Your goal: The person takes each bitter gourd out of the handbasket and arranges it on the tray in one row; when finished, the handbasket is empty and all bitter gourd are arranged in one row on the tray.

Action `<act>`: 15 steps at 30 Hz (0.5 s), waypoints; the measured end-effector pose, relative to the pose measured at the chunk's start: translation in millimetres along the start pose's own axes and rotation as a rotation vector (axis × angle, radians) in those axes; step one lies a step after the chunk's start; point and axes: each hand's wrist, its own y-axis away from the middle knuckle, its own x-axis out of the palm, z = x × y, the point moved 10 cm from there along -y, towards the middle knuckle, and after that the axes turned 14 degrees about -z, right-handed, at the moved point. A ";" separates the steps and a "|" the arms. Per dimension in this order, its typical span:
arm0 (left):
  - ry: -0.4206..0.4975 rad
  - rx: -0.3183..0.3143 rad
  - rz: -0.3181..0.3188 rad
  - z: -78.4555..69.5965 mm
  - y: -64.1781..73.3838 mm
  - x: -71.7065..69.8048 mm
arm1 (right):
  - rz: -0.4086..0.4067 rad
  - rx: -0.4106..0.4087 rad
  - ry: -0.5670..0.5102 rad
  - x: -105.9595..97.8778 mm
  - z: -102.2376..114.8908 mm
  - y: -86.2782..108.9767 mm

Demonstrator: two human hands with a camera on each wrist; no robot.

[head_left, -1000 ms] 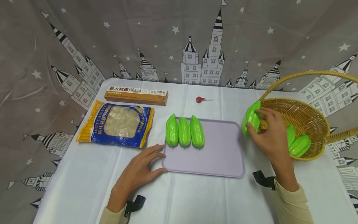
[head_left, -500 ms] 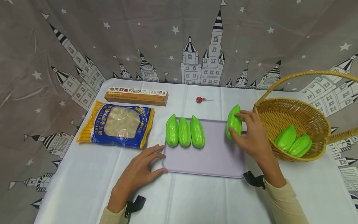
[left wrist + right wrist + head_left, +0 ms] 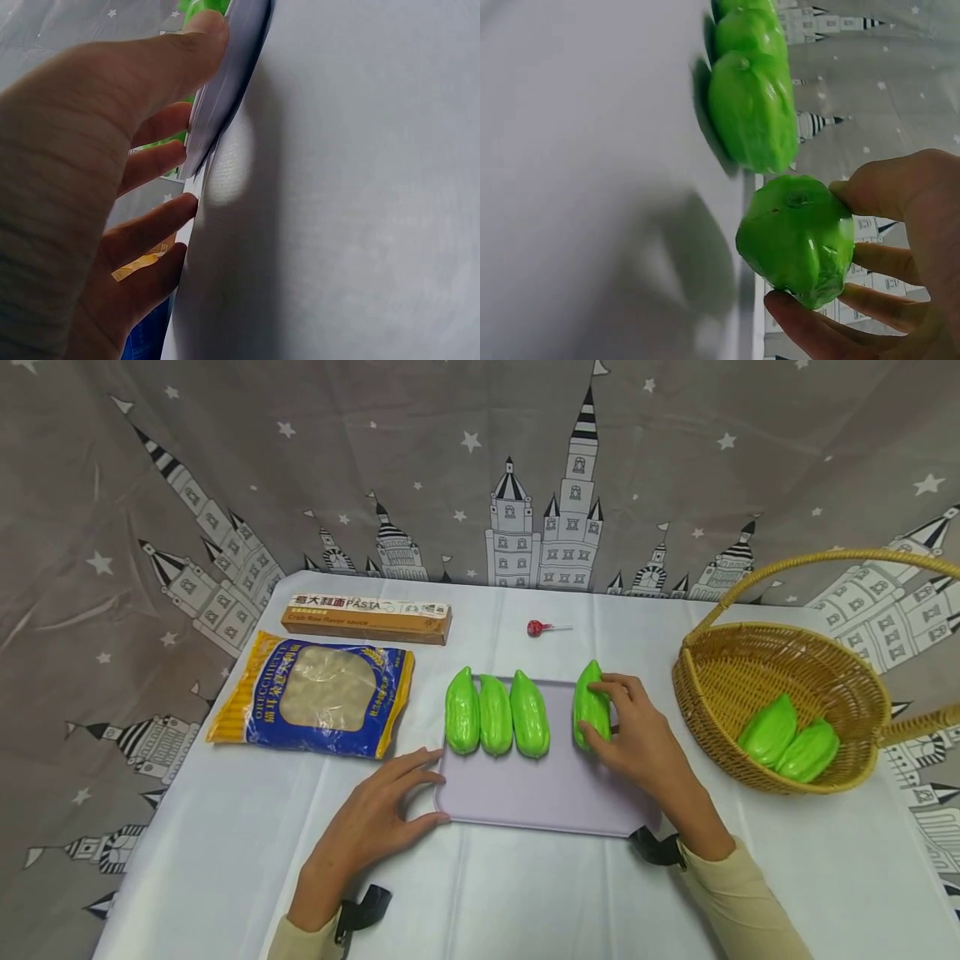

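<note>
In the head view my right hand [image 3: 630, 735] pinches a glossy green gourd-like fruit [image 3: 592, 706] between thumb and fingers, over the right half of a pale purple tray [image 3: 540, 793]. The right wrist view shows the blunt end of this fruit [image 3: 795, 232], with its shadow on the tray beneath. Three similar green fruits [image 3: 495, 714] lie side by side at the tray's left, pointed tips away from me. My left hand [image 3: 375, 814] rests at the tray's left edge, fingers spread and relaxed. The left wrist view has its thumb and fingertips along the tray's rim [image 3: 225, 82].
A wicker basket [image 3: 686, 681] with a tall handle stands at the right, holding two more green fruits [image 3: 787, 739]. Left of the tray lie a blue and yellow pasta bag [image 3: 322, 693] and a pasta box [image 3: 367, 618]. Behind the tray is a red lollipop [image 3: 536, 627].
My right hand has carried the green fruit leftward from the basket's rim to over the tray, near the row of three. My left hand has stayed at the tray's edge.
</note>
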 end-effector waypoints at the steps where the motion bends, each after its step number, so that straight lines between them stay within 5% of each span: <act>1: 0.002 0.001 -0.001 0.0 -0.1 0.1 | 0.010 0.000 -0.004 2.7 0.8 0.6; 15: -0.001 -0.008 0.007 1.4 -0.1 1.0 | 0.061 0.006 -0.028 28.0 9.2 3.4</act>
